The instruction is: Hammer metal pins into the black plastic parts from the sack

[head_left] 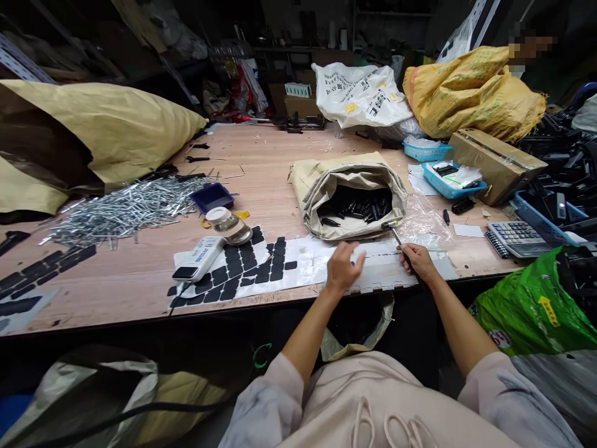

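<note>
My right hand [416, 260] is closed around a thin tool with a metal shaft [396, 235] and what looks like a dark handle. The shaft tip reaches a small black piece [390, 224] at the front right rim of a beige sack [305, 193]. The sack lies on its side, its mouth facing me, with several black pieces [361, 204] inside. Just in front of that mouth, my left hand [344, 266] is empty, thumb and fingers apart. Under both hands lies a white sheet [308, 258], and a clear plastic bag [426, 221] is beside the sack.
On the left are a pile of metal rods [135, 208], a dark blue tray [212, 198], a glass jar [229, 225], a white device [199, 258] and black stickers [240, 258]. Blue baskets [452, 180], a cardboard box [495, 163], a calculator [520, 238] and a green bag [517, 305] stand right.
</note>
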### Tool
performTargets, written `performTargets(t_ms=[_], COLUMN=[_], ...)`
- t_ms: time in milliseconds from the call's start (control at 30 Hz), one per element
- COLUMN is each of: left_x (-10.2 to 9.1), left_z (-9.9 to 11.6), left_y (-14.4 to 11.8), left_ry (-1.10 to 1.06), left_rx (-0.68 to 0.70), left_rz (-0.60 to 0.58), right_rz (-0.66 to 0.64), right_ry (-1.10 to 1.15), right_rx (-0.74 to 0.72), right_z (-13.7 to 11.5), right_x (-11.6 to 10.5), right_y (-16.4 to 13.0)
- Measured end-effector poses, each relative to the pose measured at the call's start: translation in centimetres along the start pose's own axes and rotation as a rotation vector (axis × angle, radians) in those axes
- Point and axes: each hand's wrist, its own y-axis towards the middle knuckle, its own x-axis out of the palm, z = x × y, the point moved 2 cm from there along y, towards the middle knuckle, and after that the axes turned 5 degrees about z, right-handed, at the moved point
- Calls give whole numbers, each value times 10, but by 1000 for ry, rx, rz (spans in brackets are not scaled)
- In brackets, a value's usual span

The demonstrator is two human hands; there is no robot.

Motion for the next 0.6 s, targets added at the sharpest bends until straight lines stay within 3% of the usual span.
performTargets(t_ms=[100,167,267,433,600], left_x=[12,21,35,37,25], left_z=[-20,-35,-54,-60,-38], left_y=[80,119,144,135,110], left_ry=[197,329,435,387,233], left_rx=[-280,-454,-591,-561,-161], left_rz=[121,61,-96,-63,120], right_rz=[-1,-6,-9,-8,-2], right_ry=[8,15,22,17,8], right_rx=[9,11,12,28,14], right_z=[1,1,1,-2,-1], right_x=[1,2,2,2,0], right_y=[1,2,2,1,2])
